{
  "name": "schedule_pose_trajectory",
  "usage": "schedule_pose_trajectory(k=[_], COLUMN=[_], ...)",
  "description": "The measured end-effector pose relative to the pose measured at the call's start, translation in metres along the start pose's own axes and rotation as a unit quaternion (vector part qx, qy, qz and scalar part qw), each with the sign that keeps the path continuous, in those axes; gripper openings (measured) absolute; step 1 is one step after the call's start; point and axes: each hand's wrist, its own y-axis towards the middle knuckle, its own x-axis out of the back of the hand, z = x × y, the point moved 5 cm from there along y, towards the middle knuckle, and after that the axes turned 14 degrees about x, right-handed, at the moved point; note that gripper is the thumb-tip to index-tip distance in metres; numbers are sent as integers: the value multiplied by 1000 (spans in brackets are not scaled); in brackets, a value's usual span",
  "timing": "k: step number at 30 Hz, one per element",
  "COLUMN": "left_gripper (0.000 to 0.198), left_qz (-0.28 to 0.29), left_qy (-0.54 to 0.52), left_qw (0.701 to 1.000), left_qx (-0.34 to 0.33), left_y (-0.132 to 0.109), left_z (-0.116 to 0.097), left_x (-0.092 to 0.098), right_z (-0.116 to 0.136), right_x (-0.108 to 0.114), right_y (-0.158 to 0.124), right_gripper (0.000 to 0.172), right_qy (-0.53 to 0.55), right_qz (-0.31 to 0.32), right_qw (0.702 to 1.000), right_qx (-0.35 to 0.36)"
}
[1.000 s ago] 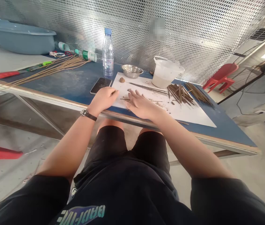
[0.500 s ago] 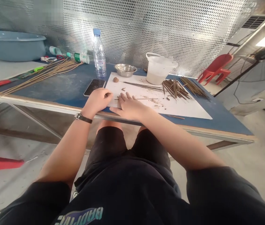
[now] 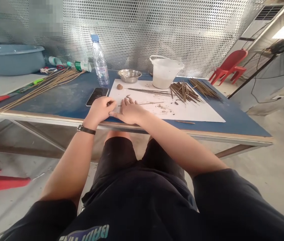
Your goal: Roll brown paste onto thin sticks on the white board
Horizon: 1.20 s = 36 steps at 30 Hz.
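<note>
Grip, left hand [image 3: 98, 109]: curled at the end of a thin brown stick [image 3: 144, 103], hold unclear. Right hand [image 3: 129, 112]: open, fingers spread on the white paper sheet [image 3: 194, 115]. Risk: a nudge from either hand could roll the stick into the loose shavings [image 3: 160, 106].

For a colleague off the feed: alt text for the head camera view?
The left hand and right hand meet at the near edge of a white paper sheet on a blue-topped table, beside a thin brown stick. A pile of thin brown sticks lies on the sheet's right, near a round steel bowl and a white plastic pail.
</note>
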Motion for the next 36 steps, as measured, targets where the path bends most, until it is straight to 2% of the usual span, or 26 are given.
schedule_pose_trajectory(k=[8,11,14,16,18,19,22,24,26,30,33,36], left_gripper=[30,29,32,32,32,33,40,45,49,61,67,70], left_qz=[3,4,21,30,31,30,25,16,18,71,108,127], left_qy=[-24,-29,-23,-24,-28,-29,-2,37,71,75,76,96], left_qw=[1000,999,999,999,998,998,1000,998,995,987,983,981], left_qx=[13,18,26,37,44,41,-1,-39,-70,-122,-126,-109], left_y=[-2,-3,-4,-4,-4,-5,-7,-10,-15,-30,-40,-43], left_z=[1,-1,-4,-3,-2,-2,-5,-12,-22,-47,-58,-62], left_x=[2,5,6,6,6,6,5,3,0,-16,-29,-35], right_z=[-1,-3,-8,-16,-32,-45,-98,-134,-166,-206,-217,-218], right_x=[-4,-6,2,17,40,52,82,93,94,81,74,69], right_y=[-12,-7,2,2,-6,-13,-39,-59,-77,-101,-107,-106], right_gripper=[127,128,124,118,107,99,61,44,35,38,38,34], right_qy=[14,14,6,-7,-23,-27,-46,-85,-93,-47,-65,-77], right_qz=[-11,-14,-10,-35,-88,-115,-175,-205,-205,-190,-193,-172], right_qw=[999,999,999,998,993,991,983,973,970,977,978,982], right_qx=[28,27,37,59,71,56,-21,-64,-96,-81,-54,-27])
